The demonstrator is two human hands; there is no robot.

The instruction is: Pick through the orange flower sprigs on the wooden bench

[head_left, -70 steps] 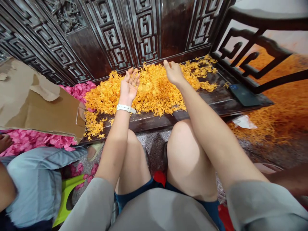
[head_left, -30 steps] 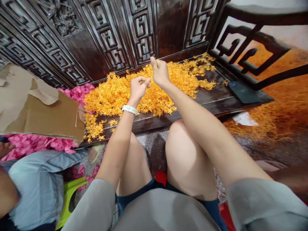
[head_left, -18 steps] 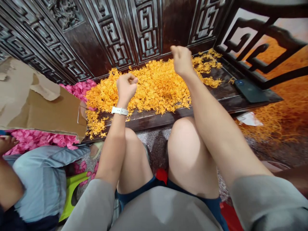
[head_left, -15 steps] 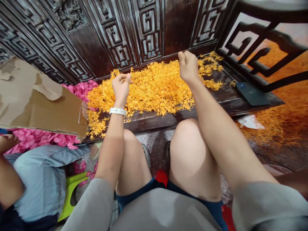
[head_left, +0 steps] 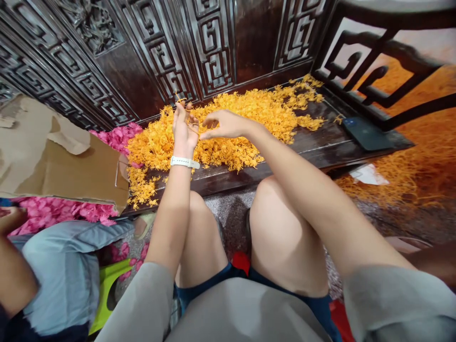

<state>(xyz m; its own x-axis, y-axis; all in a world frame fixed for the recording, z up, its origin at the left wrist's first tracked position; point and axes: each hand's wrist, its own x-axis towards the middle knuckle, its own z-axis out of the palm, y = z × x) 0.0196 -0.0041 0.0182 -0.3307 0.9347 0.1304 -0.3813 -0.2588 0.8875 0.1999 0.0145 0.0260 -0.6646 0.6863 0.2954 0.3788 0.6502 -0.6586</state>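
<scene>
A heap of small yellow-orange flower pieces (head_left: 245, 116) covers the seat of a dark carved wooden bench (head_left: 320, 142). My left hand (head_left: 183, 128), with a white band at the wrist, is raised palm-up above the heap, and a few orange pieces rest between its fingers. My right hand (head_left: 223, 127) has come across to it and pinches at something thin by the left palm. Both hands hover just over the heap's near-left part.
A dark phone (head_left: 363, 134) lies on the bench's right end. A torn cardboard box (head_left: 64, 166) sits left, with pink flowers (head_left: 116, 135) behind and below it. Another person in a light blue sleeve (head_left: 53, 270) is at the lower left. More orange pieces (head_left: 416, 166) cover the floor right.
My hands were apart, both closed in fists; now the right hand has swung left and down to meet the left hand, which has opened palm-up.
</scene>
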